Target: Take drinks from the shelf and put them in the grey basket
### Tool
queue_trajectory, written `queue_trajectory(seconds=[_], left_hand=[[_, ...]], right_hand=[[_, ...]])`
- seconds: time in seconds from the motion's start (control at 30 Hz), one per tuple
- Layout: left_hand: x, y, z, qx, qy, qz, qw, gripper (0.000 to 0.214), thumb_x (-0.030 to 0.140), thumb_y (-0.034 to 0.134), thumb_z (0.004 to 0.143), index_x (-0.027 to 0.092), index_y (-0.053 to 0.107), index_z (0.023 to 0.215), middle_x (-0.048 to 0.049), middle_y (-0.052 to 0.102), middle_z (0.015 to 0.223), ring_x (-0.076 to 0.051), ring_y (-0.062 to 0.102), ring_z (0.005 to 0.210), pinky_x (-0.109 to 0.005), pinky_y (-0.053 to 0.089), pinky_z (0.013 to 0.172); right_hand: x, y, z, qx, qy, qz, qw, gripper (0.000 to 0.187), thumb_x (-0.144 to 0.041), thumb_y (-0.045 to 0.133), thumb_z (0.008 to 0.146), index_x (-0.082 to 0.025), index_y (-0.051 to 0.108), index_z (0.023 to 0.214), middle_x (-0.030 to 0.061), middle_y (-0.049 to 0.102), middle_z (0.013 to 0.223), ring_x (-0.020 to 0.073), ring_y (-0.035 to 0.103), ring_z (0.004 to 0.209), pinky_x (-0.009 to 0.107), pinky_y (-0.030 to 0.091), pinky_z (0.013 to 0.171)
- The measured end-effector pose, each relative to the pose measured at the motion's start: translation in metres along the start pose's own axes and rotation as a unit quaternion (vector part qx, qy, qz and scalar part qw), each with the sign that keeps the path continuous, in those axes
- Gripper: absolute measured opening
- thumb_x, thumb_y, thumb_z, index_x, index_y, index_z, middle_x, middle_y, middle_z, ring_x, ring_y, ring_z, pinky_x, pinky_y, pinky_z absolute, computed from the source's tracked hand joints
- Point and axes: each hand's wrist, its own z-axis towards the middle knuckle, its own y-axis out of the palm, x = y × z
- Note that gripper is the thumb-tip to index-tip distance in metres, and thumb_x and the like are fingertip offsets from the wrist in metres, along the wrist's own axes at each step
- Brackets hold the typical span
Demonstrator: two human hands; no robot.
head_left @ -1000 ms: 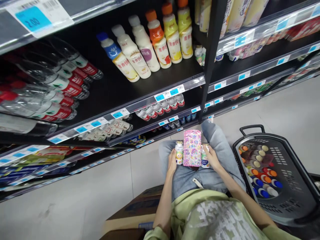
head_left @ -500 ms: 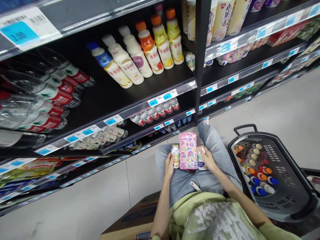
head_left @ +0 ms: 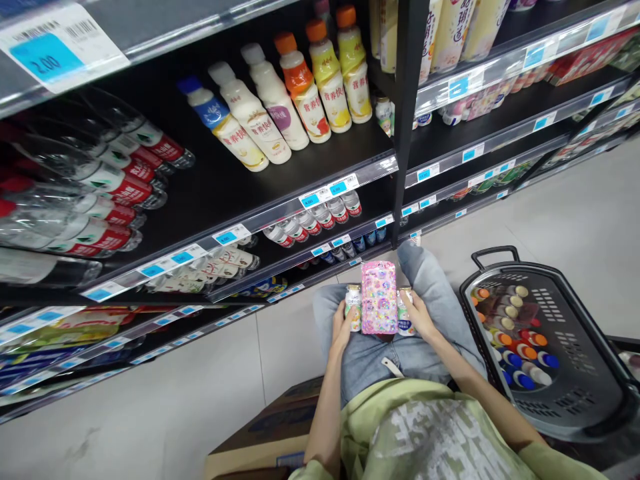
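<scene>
Left hand (head_left: pixel 341 325): pinching white bottle (head_left: pixel 354 301), lower centre.
Right hand (head_left: pixel 420 316): pinching blue-labelled bottle (head_left: pixel 404 325).
Pink packet (head_left: pixel 379 297): between both.

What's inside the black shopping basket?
The shopping basket holds orange-, blue- and white-capped bottles plus a row of cream-topped containers. Their lower parts, and whatever lies beneath them, are hidden.

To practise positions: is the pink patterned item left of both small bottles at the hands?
No, the pink item shows between the small bottle in the left hand and the other bottle in the right hand.
</scene>
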Motion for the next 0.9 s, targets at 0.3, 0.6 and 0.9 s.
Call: queue_trajectory(seconds=[0.3,0.6,0.9], left_hand=[[-0.0034,-0.0014,0.0003,-0.001,-0.005,0.004,1.000,0.071,0.072,0.077,0.081,0.016,0.071,0.123,-0.0097,0.079,0.106,-0.027,0.073,0.093,-0.034,0.058,0.081],[0.0002,0.0004,-0.0002,-0.001,-0.001,0.001,1.000,0.071,0.072,0.077,0.081,0.015,0.071,0.123,-0.0108,0.079,0.108,-0.026,0.072,0.092,-0.033,0.057,0.077],[0.0036,-0.0003,-0.0018,-0.005,0.013,0.025,1.000,0.073,0.073,0.076,0.081,0.015,0.071,0.123,-0.0109,0.079,0.108,-0.027,0.072,0.095,-0.035,0.057,0.081]], right_hand=[[-0.0004,-0.0004,-0.0008,0.003,0.003,0.001,1.000,0.070,-0.087,0.064,0.081,-0.021,0.072,0.104,0.0088,0.081,0.104,0.0312,0.073,0.097,0.040,0.057,0.087],[0.0013,-0.0009,-0.0003,-0.006,0.006,0.009,1.000,0.070,-0.087,0.065,0.081,-0.021,0.072,0.104,0.0088,0.081,0.104,0.0304,0.073,0.095,0.040,0.058,0.087],[-0.0005,-0.0011,-0.0010,-0.006,0.005,0.004,1.000,0.072,-0.089,0.064,0.079,-0.020,0.070,0.100,0.0100,0.080,0.102,0.0314,0.073,0.097,0.040,0.058,0.087]])
